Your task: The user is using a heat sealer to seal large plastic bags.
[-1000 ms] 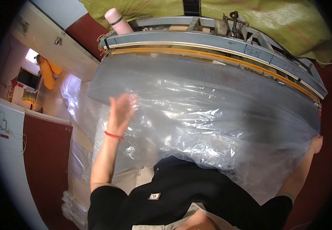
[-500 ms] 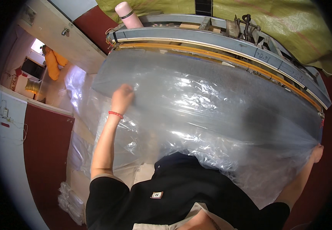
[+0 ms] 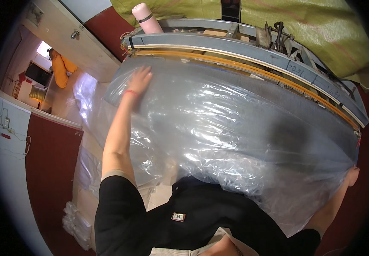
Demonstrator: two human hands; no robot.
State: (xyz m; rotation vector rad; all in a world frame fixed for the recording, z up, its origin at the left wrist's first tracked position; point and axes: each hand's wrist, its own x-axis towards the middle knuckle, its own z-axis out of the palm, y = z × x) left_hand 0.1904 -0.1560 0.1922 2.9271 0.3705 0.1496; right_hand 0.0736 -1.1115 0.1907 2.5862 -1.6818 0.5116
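A person in a black short-sleeved shirt (image 3: 227,213), seen from above, leans over a wide work table covered by a sheet of clear plastic film (image 3: 218,115). The film lies between the two hands, spread across the grey tabletop (image 3: 254,89), with its near part hanging in bright, loose wrinkles against the person's front.

The left hand (image 3: 140,80), with a red bracelet (image 3: 130,92) at its wrist, reaches to the far left of the film. Its fingers are extended and slightly apart, palm down, gripping nothing; it seems placed flat to smooth the sheet, though whether the whole palm touches is hard to tell.

The right hand (image 3: 353,175) is closed at the film's right edge, apparently pinching it. Creases fan leftward from that fist, which suggests it anchors the edge so the sheet stays taut.

Beyond the film, an orange strip (image 3: 235,63) runs alongside a long grey metal bar (image 3: 252,47). A pink bottle (image 3: 147,19) is near the bar's left end.
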